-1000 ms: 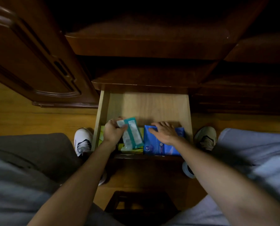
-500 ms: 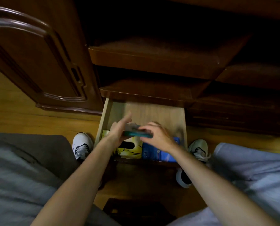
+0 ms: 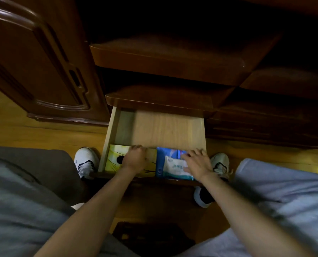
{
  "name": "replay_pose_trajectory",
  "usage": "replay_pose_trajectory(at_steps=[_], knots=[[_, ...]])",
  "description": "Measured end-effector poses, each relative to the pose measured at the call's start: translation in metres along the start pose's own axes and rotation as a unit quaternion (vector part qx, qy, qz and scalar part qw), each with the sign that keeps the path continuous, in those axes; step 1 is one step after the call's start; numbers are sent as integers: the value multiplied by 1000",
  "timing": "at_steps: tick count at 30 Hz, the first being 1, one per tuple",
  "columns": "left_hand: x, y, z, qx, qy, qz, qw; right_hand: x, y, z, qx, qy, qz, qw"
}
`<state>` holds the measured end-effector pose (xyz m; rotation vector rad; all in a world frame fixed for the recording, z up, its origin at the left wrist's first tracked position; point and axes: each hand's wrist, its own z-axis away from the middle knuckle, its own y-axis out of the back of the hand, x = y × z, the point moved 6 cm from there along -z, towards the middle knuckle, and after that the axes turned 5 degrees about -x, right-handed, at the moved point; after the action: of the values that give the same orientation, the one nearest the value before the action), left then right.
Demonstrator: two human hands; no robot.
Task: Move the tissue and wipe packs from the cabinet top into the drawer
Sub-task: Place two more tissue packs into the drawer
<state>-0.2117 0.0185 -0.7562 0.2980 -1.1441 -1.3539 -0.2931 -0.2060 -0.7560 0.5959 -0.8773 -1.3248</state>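
Moved since earlier: wipe pack (image 3: 176, 168) now lying on blue pack (image 3: 166, 154) at drawer's (image 3: 163, 130) 5 o'clock, right hand (image 3: 197, 164) spread flat on it. Left hand (image 3: 136, 158) curling over yellow pack (image 3: 115, 158) at 7 o'clock. Risk: the stacked pack catching as the drawer is closing.

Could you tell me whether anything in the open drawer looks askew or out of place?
Only mildly: the white wipe pack lies tilted on top of the blue pack, under the right hand, not flat beside it. The yellow pack sits square in the drawer.
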Motion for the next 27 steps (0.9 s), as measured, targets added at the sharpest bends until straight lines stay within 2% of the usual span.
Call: replay_pose_trajectory(at_steps=[2,6,8,10,12,14,16,18,20,21,22,24,26,27], knots=[[-1,-14,4,-37,-11,-75,996,-8,-6,-1,7,-9,7,1000],[10,-6,5,-73,-26,-93,993,-3,17,-4,11,-8,-25,1000],[20,18,6,-57,-38,-74,995,2,47,1,38,1,-119,992],[40,59,9,-11,-70,-27,997,15,94,9,91,1,-216,972],[71,118,16,76,-126,-17,989,41,156,23,185,-17,-264,946],[106,190,38,202,-181,-39,962,70,224,50,325,-18,-274,905],[141,259,72,301,-239,-20,923,96,287,87,470,-10,-262,843],[171,318,100,362,-273,-7,891,119,340,125,592,-11,-232,772],[200,366,114,414,-276,-28,867,136,384,149,666,-20,-188,722],[212,385,115,429,-276,-40,859,144,403,153,675,-27,-172,717],[223,400,112,435,-275,-47,856,153,419,150,663,-39,-166,729],[238,425,96,428,-268,-54,862,169,440,132,580,-69,-189,790],[246,437,71,411,-246,-61,876,178,447,107,454,-92,-221,858],[250,443,58,404,-236,-60,882,181,450,96,420,-101,-206,878]])
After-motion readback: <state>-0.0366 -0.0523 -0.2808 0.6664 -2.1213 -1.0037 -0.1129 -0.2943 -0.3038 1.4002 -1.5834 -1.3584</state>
